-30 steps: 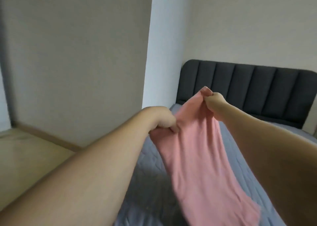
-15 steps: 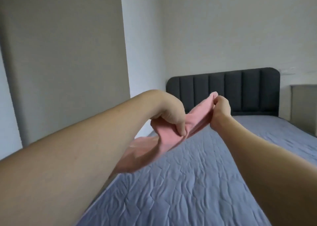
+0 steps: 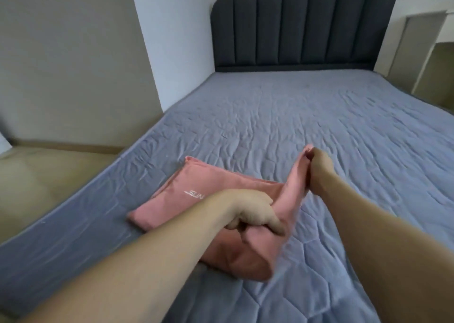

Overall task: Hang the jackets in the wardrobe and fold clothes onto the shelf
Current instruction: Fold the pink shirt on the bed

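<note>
A soft pink fabric garment [image 3: 196, 195], partly folded and printed with small white lettering, is seen lying on the quilted grey-blue bed cover [image 3: 294, 116] near the bed's left edge, at about seven o'clock from the middle of the mattress. The near end of the garment is gripped by the left hand [image 3: 250, 214], whose fingers are curled tightly round a bunched fold of the cloth, with the thumb pressed over the top. The far corner of the same garment is pinched by the right hand [image 3: 319, 173], fingers closed on the hem, so that a strip of the fabric is lifted off the cover and stretched between the two hands (the rest of the cloth lies flat on the bed to the left). A loose flap of pink fabric is seen hanging below the left hand, at roughly six o'clock from it. Both bare forearms are extended into the view from the bottom edge. A dark grey padded headboard with vertical channels [image 3: 302, 25] stands at twelve o'clock, against a white wall [image 3: 172, 28]. A beige floor [image 3: 36, 175] is visible at nine o'clock, beside the bed, and a pale cabinet-like unit [image 3: 427, 52] is partly shown at two o'clock.
</note>
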`<action>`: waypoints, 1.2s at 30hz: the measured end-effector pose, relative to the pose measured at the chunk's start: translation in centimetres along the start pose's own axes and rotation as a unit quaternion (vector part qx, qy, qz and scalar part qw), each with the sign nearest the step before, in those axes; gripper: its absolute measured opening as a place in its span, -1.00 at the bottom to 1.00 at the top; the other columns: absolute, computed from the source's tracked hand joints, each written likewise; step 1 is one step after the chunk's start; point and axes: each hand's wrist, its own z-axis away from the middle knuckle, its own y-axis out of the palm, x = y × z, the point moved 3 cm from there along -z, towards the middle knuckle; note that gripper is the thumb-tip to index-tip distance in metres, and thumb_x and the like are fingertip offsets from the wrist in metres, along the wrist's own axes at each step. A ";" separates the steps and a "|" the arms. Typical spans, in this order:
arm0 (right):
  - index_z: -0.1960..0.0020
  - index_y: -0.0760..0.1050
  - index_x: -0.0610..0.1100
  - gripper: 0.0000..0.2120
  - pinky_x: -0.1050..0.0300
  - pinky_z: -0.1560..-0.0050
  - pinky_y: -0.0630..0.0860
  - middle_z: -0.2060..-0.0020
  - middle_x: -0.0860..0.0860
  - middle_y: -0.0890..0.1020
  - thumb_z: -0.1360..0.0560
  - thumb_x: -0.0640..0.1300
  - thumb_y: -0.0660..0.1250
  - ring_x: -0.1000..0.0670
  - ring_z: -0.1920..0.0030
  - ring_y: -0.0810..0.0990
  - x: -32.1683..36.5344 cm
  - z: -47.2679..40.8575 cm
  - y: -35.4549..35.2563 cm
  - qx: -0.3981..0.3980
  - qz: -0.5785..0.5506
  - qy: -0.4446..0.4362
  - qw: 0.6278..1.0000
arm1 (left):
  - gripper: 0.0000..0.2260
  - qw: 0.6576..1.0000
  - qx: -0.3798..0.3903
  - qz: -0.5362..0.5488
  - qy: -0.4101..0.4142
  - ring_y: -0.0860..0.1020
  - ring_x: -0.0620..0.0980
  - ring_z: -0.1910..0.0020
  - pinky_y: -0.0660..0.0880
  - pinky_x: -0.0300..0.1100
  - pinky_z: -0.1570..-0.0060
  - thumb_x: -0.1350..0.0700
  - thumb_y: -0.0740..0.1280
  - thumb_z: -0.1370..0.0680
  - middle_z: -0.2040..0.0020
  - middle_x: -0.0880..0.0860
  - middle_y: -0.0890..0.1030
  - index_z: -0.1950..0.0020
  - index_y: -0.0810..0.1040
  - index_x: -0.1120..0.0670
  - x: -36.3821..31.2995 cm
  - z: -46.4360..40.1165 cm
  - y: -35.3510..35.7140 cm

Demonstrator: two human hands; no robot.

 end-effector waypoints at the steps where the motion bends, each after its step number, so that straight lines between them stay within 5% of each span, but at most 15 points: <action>1: 0.19 0.48 -0.20 -0.80 0.10 0.16 0.44 0.15 -0.15 0.56 -0.54 -0.13 0.20 -0.10 0.15 0.52 0.8 0.1 2.0 0.005 0.051 -0.015 0.999 | -0.78 1.000 -0.009 0.021 0.005 0.63 0.20 -0.07 0.52 0.20 -0.16 0.19 0.47 -0.48 -0.11 0.20 0.66 -0.11 0.59 0.15 0.8 0.5 -1.7; 5: 0.33 0.40 -0.11 -0.72 0.14 0.40 0.25 0.39 -0.06 0.43 -0.55 -0.09 0.23 -0.02 0.39 0.37 1.8 0.1 11.4 0.102 0.218 -0.100 0.966 | -0.89 0.996 -0.083 0.046 -0.004 0.63 0.15 -0.12 0.54 0.07 -0.20 0.23 0.46 -0.48 -0.04 0.11 0.69 0.02 0.63 0.08 6.1 2.9 -9.4; 9: 0.11 0.51 -0.10 -0.87 0.24 0.50 0.32 0.41 -0.02 0.46 -0.58 -0.15 0.23 0.03 0.44 0.39 0.2 0.4 20.3 0.186 0.311 -0.180 0.914 | -0.80 0.985 -0.158 0.036 -0.061 0.64 0.18 -0.06 0.56 0.11 -0.15 0.15 0.48 -0.46 -0.05 0.15 0.68 -0.07 0.64 0.13 13.0 4.1 -15.7; 14: 0.03 0.54 -0.01 -0.90 0.24 0.24 0.32 0.24 -0.01 0.55 -0.58 -0.03 0.27 -0.02 0.20 0.50 -4.2 -0.3 29.0 0.215 0.422 -0.257 0.843 | -0.79 0.978 -0.182 0.051 -0.091 0.64 0.07 0.00 0.52 -0.14 0.01 0.10 0.44 -0.49 -0.04 0.04 0.68 -0.11 0.65 0.06 21.6 2.3 -18.8; 18: 0.08 0.49 0.00 -0.83 0.12 0.11 0.33 0.12 -0.06 0.59 -0.60 0.04 0.21 -0.13 0.02 0.55 -9.3 -1.8 34.0 0.255 0.511 -0.288 0.768 | -0.68 0.976 -0.155 0.018 -0.153 0.61 0.06 -0.10 0.51 -0.10 -0.15 -0.03 0.44 -0.49 -0.12 0.04 0.66 -0.20 0.63 0.06 27.6 0.2 -19.4; 21: -0.15 0.51 -0.08 -0.71 0.03 -0.04 0.39 -0.17 -0.12 0.59 -0.63 0.05 0.11 -0.17 -0.19 0.52 -13.8 -3.7 33.9 0.222 0.565 -0.301 0.736 | -0.71 0.973 -0.147 0.088 -0.152 0.66 0.02 0.04 0.55 -0.12 0.00 -0.07 0.53 -0.38 0.06 0.00 0.71 0.01 0.69 0.06 30.6 -1.3 -19.2; 24: -0.19 0.48 -0.16 -0.64 -0.01 -0.15 0.37 -0.21 -0.17 0.54 -0.65 0.03 0.03 -0.19 -0.23 0.48 -16.0 -5.2 32.7 0.176 0.554 -0.304 0.755 | -0.79 0.966 -0.107 0.182 -0.148 0.66 -0.03 0.26 0.53 -0.26 0.22 0.01 0.58 -0.35 0.19 0.02 0.72 0.14 0.69 0.10 32.2 -2.7 -19.4; 27: -0.18 0.46 -0.12 -0.72 0.03 -0.03 0.30 -0.17 -0.14 0.46 -0.62 -0.07 0.04 -0.21 -0.14 0.50 -16.0 -5.5 32.3 0.166 0.536 -0.328 0.760 | -0.83 0.953 -0.059 0.246 -0.168 0.67 0.04 0.29 0.60 -0.15 0.24 0.11 0.56 -0.37 0.14 0.12 0.72 0.12 0.68 0.14 32.3 -2.9 -19.3; 31: -0.13 0.44 -0.11 -0.77 0.02 0.07 0.31 -0.07 -0.10 0.33 -0.61 -0.08 0.06 -0.22 0.03 0.51 -14.8 -4.5 31.6 0.142 0.553 -0.347 0.744 | -0.72 0.961 -0.083 0.202 -0.171 0.66 0.14 0.09 0.58 -0.07 0.04 0.10 0.56 -0.39 0.05 0.15 0.71 -0.03 0.66 0.17 31.0 -2.5 -19.1; 36: -0.14 0.42 -0.15 -0.79 -0.03 0.14 0.37 -0.11 -0.14 0.31 -0.59 -0.14 0.08 -0.21 0.14 0.48 -11.5 -2.8 30.9 0.125 0.637 -0.392 0.652 | -0.57 0.974 -0.104 0.084 -0.184 0.64 0.08 0.07 0.58 -0.11 0.04 -0.09 0.56 -0.37 0.03 0.05 0.68 -0.12 0.63 0.12 28.3 -1.4 -19.3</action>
